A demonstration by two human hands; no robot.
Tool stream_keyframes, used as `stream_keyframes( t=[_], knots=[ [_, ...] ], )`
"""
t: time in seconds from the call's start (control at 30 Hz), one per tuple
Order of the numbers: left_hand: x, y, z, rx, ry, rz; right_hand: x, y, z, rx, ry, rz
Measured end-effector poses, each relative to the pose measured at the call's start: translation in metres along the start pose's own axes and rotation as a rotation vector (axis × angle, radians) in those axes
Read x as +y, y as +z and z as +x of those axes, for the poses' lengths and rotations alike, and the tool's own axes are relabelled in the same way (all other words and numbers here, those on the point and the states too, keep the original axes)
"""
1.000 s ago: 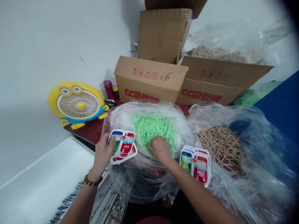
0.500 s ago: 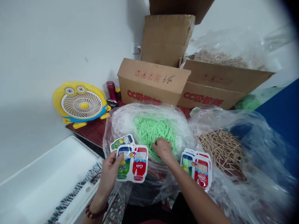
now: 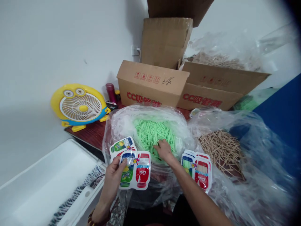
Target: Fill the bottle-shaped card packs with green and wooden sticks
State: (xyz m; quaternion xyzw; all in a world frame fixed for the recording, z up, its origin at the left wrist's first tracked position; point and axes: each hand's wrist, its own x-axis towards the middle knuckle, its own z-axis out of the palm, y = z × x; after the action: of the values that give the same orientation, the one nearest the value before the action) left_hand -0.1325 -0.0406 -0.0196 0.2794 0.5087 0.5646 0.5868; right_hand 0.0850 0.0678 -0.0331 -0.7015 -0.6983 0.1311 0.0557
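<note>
My left hand [image 3: 115, 172] pinches a packet [image 3: 143, 171] printed with a green Sprite jar and a red Cola jar. Just behind it lie further packets [image 3: 121, 146] of the same print on the plastic. At the middle, my right hand [image 3: 163, 150] reaches into a pile of thin green sticks [image 3: 151, 131] inside a clear plastic bag [image 3: 122, 117]. Its fingers are bent together among the sticks; whether they grip any is hidden. To the right of that forearm sits a stack of packets [image 3: 201, 174] with green and tan sticks showing in their windows.
Tan sticks [image 3: 221, 149] lie on plastic at the right. Cardboard boxes [image 3: 150, 83] stand along the back, one holding more tan sticks. A yellow fan [image 3: 82, 106] and a dark red bottle [image 3: 111, 92] stand at the left. A white tub [image 3: 47, 175] is at lower left.
My left hand has lowered slightly and shifted right with its packet, uncovering more of the packets behind. My right hand stays in the green sticks. The view has shifted slightly.
</note>
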Motion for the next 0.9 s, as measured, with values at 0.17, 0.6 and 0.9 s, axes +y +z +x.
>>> stream_keyframes(
  t=[0.17,0.6,0.9],
  knots=[
    [-0.007,0.004,-0.001,-0.051,-0.012,0.015,0.002,0.008,-0.016,0.118,-0.035,-0.017],
    [-0.008,0.010,-0.003,-0.034,0.013,0.114,0.015,0.015,-0.011,0.180,-0.022,0.657],
    [-0.008,0.020,-0.010,-0.138,-0.109,0.030,0.021,0.022,-0.006,0.272,0.003,1.124]
  ],
)
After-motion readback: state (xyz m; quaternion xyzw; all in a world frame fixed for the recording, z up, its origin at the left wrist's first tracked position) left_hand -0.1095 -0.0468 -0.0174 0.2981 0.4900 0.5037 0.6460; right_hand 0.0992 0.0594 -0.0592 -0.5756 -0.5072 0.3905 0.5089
